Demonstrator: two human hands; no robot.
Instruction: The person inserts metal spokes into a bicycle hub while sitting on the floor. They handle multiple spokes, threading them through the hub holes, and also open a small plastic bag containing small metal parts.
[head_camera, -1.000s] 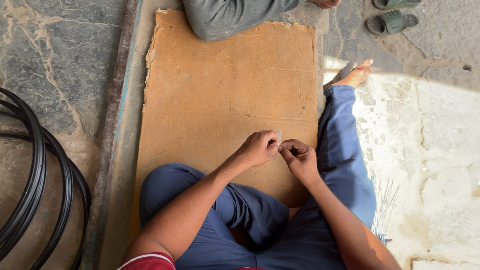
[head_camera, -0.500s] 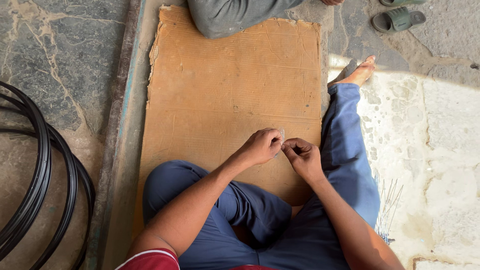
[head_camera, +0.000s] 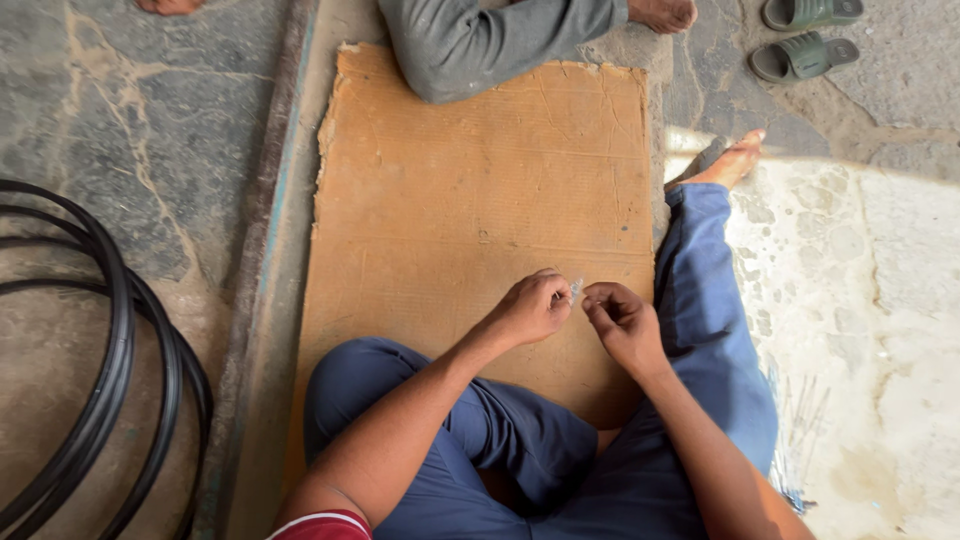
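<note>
**A:** Cardboard sheet (head_camera: 480, 200) on stone floor; small silvery piece (head_camera: 575, 290) sits at 4 o'clock, pinched by left hand (head_camera: 530, 308).

**B:** Yep, right hand (head_camera: 622, 322) fingertips curl beside it. Probably keep both pinches tight and close.

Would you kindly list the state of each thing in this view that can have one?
left hand: closed, pinching a small pale piece
right hand: curled, fingertips beside that piece
cardboard sheet: lying flat, edges ragged
black hoops: lying stacked on the floor
green sandals: off, lying side by side
thin rods: lying loose beside the blue trouser leg
</note>
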